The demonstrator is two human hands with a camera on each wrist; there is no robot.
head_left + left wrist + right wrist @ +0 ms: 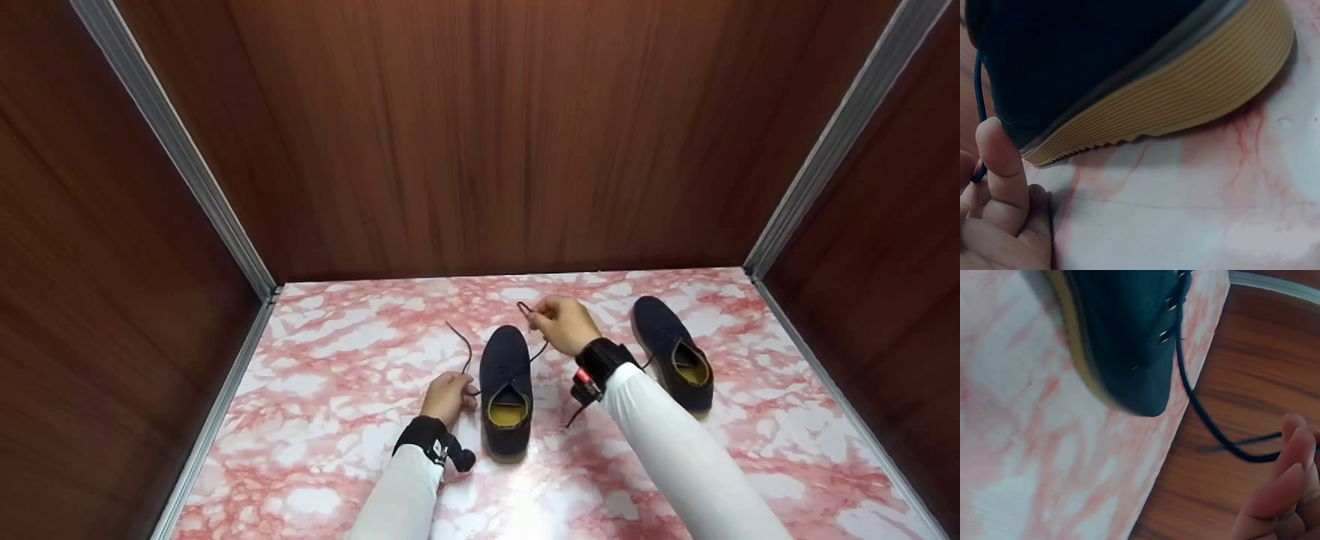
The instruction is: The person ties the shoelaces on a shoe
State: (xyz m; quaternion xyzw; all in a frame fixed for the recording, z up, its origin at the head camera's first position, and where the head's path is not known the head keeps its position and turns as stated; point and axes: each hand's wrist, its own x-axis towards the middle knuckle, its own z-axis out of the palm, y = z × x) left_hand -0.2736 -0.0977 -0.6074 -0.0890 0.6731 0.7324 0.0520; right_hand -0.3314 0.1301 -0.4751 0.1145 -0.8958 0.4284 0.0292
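A dark navy shoe point(506, 386) with a tan sole stands in the middle of the pink marbled surface point(337, 375), toe pointing away. My left hand point(448, 397) sits beside its left flank and pinches the left lace end point(463, 346), which curves up and away. My right hand point(561, 324) hovers past the toe on the right and pinches a loop of the other lace point(525, 309). The left wrist view shows the ribbed sole point(1185, 95) close up, with my fingers point(1002, 180) curled around the lace. In the right wrist view the lace point(1207, 416) runs from the eyelets to my fingertips point(1283, 484).
A second matching navy shoe point(673, 352) stands to the right, behind my right forearm. Brown wooden walls point(480, 135) with metal corner strips enclose the surface on three sides.
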